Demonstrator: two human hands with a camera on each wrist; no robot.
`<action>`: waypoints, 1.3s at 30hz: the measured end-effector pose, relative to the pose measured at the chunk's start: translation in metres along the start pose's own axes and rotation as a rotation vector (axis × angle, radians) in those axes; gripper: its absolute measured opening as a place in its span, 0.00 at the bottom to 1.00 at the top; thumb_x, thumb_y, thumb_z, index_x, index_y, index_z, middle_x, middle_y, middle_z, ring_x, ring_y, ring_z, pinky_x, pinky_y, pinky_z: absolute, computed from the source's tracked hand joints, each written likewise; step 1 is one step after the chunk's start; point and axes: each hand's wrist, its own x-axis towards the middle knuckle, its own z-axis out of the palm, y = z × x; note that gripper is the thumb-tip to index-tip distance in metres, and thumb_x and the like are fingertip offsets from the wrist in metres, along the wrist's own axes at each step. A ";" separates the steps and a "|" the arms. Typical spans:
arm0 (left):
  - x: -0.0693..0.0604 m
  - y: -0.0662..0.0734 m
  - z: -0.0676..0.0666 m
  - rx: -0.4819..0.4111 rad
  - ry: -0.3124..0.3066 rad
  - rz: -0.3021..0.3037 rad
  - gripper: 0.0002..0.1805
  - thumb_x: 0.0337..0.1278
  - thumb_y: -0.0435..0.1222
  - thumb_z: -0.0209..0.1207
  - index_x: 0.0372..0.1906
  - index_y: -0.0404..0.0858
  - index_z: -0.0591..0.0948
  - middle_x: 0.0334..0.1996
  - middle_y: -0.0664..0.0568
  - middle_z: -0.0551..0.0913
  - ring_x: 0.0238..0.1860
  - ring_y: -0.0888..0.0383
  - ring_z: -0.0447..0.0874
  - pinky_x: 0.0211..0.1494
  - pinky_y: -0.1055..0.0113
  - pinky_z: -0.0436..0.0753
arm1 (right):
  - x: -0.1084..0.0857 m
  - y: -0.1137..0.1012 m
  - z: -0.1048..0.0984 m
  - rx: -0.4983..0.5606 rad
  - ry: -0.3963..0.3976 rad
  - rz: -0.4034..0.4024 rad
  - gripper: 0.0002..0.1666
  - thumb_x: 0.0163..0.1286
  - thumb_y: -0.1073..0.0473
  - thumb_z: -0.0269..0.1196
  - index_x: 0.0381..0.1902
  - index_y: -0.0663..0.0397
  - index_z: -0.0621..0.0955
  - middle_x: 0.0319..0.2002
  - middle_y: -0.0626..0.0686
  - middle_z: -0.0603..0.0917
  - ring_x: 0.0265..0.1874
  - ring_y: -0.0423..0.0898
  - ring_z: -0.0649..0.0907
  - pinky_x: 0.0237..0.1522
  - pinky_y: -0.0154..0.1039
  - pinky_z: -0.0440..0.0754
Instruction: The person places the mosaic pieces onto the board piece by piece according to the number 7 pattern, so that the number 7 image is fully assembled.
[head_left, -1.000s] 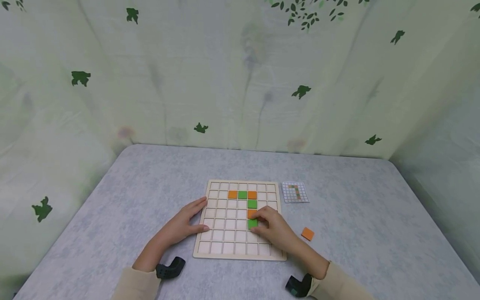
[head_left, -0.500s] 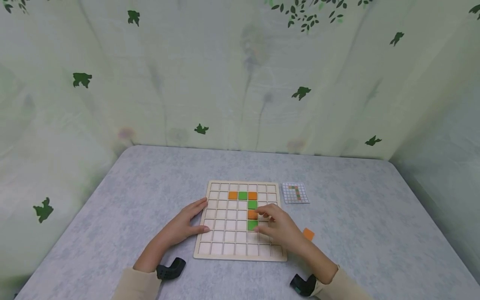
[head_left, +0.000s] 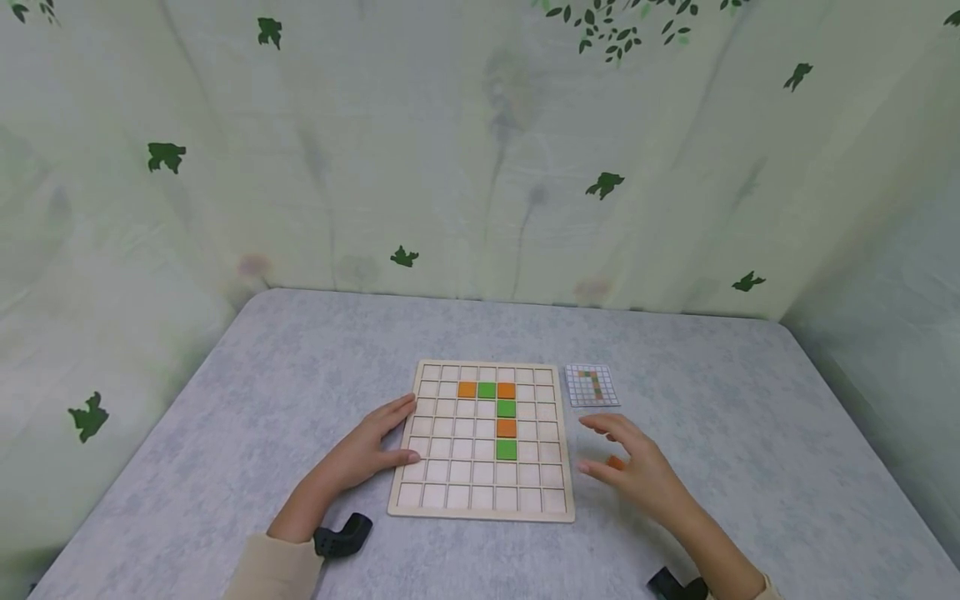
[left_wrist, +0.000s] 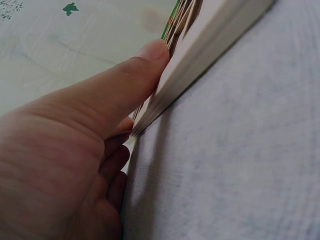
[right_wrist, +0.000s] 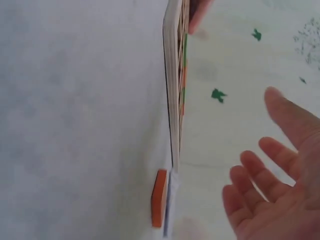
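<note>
A wooden grid board (head_left: 450, 472) lies on the table. Orange and green square tiles sit in its cells: a short row near the top, then a column running down from the row's right end. The lowest is a green tile (head_left: 506, 450). My left hand (head_left: 362, 447) rests on the board's left edge; the left wrist view has the thumb (left_wrist: 142, 62) laid on the rim. Right of the board, my right hand (head_left: 641, 471) is raised with fingers spread and nothing held. It partly covers a loose orange tile (head_left: 617, 462), also seen in the right wrist view.
A small printed card (head_left: 592, 386) with a coloured grid pattern lies beside the board's upper right corner. The grey table (head_left: 330, 342) ends at a leaf-patterned curtain (head_left: 465, 167). Each wrist wears a black device, one (head_left: 342, 535) near the board's lower left corner.
My right hand has let go over the green tile and moved right, off the board, to above the loose orange tile. My left hand and the board have stayed put.
</note>
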 end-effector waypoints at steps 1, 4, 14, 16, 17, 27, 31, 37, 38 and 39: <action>0.000 0.000 0.000 -0.001 0.001 0.000 0.46 0.45 0.49 0.64 0.67 0.33 0.57 0.68 0.44 0.52 0.67 0.44 0.46 0.63 0.46 0.54 | -0.003 0.004 -0.002 -0.010 0.002 -0.001 0.34 0.50 0.53 0.69 0.56 0.50 0.73 0.53 0.44 0.72 0.48 0.47 0.72 0.41 0.50 0.76; 0.000 0.000 0.000 -0.002 0.004 0.002 0.46 0.45 0.48 0.64 0.67 0.33 0.57 0.68 0.44 0.52 0.67 0.44 0.46 0.63 0.46 0.54 | -0.009 0.014 -0.008 -0.071 0.007 -0.015 0.35 0.49 0.53 0.70 0.56 0.52 0.73 0.52 0.46 0.73 0.48 0.47 0.73 0.45 0.50 0.74; 0.000 -0.002 0.001 -0.008 0.002 0.008 0.46 0.45 0.49 0.64 0.67 0.33 0.57 0.68 0.44 0.52 0.67 0.44 0.46 0.63 0.47 0.54 | -0.024 0.039 -0.013 -0.128 -0.058 0.159 0.30 0.50 0.55 0.70 0.52 0.53 0.75 0.47 0.48 0.76 0.44 0.44 0.76 0.48 0.44 0.74; 0.000 -0.002 0.001 -0.008 0.001 0.007 0.46 0.45 0.49 0.64 0.67 0.33 0.57 0.68 0.44 0.52 0.67 0.44 0.46 0.63 0.47 0.54 | -0.025 0.040 -0.013 -0.137 -0.073 0.199 0.27 0.50 0.57 0.70 0.49 0.54 0.76 0.44 0.47 0.77 0.42 0.43 0.76 0.47 0.42 0.74; 0.000 -0.002 0.001 -0.007 0.001 0.007 0.46 0.45 0.49 0.64 0.67 0.33 0.58 0.68 0.44 0.52 0.67 0.44 0.46 0.63 0.47 0.54 | -0.024 0.040 -0.014 -0.147 -0.078 0.214 0.25 0.51 0.58 0.70 0.48 0.54 0.77 0.42 0.47 0.77 0.41 0.42 0.76 0.45 0.41 0.75; 0.000 -0.002 0.001 -0.003 0.002 0.008 0.46 0.45 0.49 0.64 0.67 0.34 0.57 0.68 0.44 0.52 0.67 0.44 0.46 0.63 0.47 0.54 | -0.015 0.026 -0.012 -0.170 -0.082 0.242 0.14 0.52 0.65 0.68 0.39 0.53 0.79 0.36 0.47 0.76 0.37 0.42 0.75 0.39 0.38 0.76; 0.000 -0.003 0.001 0.003 0.004 0.006 0.46 0.45 0.50 0.63 0.67 0.34 0.57 0.68 0.45 0.52 0.67 0.44 0.46 0.63 0.47 0.54 | -0.004 0.011 -0.009 -0.118 -0.113 0.161 0.15 0.55 0.64 0.66 0.41 0.53 0.78 0.38 0.46 0.77 0.37 0.43 0.75 0.35 0.38 0.75; 0.001 -0.005 0.002 0.001 0.004 0.007 0.46 0.45 0.51 0.63 0.67 0.34 0.57 0.68 0.45 0.52 0.67 0.44 0.46 0.63 0.47 0.54 | 0.014 -0.008 0.008 -0.048 -0.156 0.002 0.15 0.56 0.63 0.66 0.42 0.53 0.78 0.38 0.44 0.77 0.36 0.45 0.76 0.33 0.37 0.76; 0.001 -0.005 0.002 0.000 0.003 0.007 0.46 0.45 0.51 0.63 0.67 0.34 0.57 0.68 0.45 0.52 0.67 0.44 0.46 0.63 0.47 0.54 | 0.017 -0.010 0.013 -0.037 -0.167 -0.015 0.15 0.56 0.62 0.66 0.42 0.52 0.79 0.38 0.43 0.77 0.36 0.45 0.76 0.34 0.37 0.76; 0.001 -0.005 0.002 0.000 0.005 0.007 0.46 0.45 0.51 0.63 0.67 0.34 0.57 0.68 0.45 0.52 0.67 0.44 0.46 0.63 0.47 0.54 | 0.019 -0.011 0.017 -0.027 -0.179 -0.033 0.14 0.56 0.62 0.66 0.42 0.52 0.79 0.38 0.43 0.77 0.36 0.44 0.76 0.34 0.37 0.76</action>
